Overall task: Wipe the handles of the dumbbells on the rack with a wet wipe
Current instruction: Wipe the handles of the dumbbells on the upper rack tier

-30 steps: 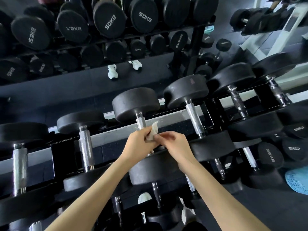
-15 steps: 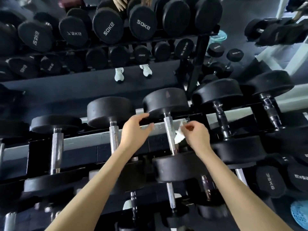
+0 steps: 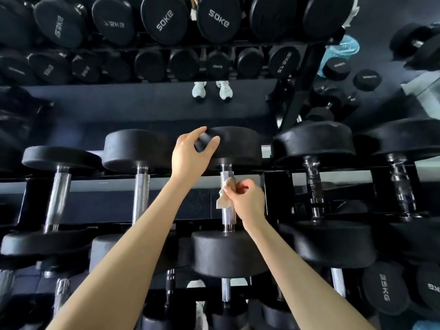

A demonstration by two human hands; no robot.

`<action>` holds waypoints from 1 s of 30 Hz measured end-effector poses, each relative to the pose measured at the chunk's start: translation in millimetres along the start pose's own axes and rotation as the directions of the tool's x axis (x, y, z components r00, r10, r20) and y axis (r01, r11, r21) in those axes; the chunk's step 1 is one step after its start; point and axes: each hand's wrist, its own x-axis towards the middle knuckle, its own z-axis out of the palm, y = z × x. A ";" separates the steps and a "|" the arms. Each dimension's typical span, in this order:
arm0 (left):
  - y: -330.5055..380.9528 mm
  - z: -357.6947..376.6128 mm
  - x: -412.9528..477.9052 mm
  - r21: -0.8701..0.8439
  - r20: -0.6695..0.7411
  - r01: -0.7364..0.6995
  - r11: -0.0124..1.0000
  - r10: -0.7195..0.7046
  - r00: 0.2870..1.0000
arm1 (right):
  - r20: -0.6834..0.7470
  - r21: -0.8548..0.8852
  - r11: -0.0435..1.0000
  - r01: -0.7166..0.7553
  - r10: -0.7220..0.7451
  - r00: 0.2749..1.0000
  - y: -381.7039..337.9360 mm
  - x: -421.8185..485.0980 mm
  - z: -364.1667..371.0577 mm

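Pinching one wet wipe, the right hand presses one handle; the left hand grips its head.

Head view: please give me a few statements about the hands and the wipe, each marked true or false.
1. The right hand holds the wet wipe against a dumbbell handle. True.
2. The left hand grips the neighbouring handle. False: it holds this dumbbell's far head.
3. The wet wipe is blue. False: it is whitish.
4. Both hands touch the same dumbbell. True.
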 end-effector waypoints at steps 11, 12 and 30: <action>-9.7 -0.1 22.3 -0.079 0.090 0.101 0.992 -0.094 0.992 | -0.020 0.303 0.939 -0.161 0.175 0.984 -21.0 9.3 13.0; -10.8 0.3 23.2 -0.081 0.093 0.103 0.991 -0.095 0.991 | 0.043 0.464 0.851 -0.246 0.256 0.966 -23.9 13.6 9.4; -21.7 11.1 33.0 -0.184 0.133 0.133 0.974 -0.109 0.985 | -0.073 -0.277 0.960 0.030 -0.052 0.996 -25.2 15.4 21.1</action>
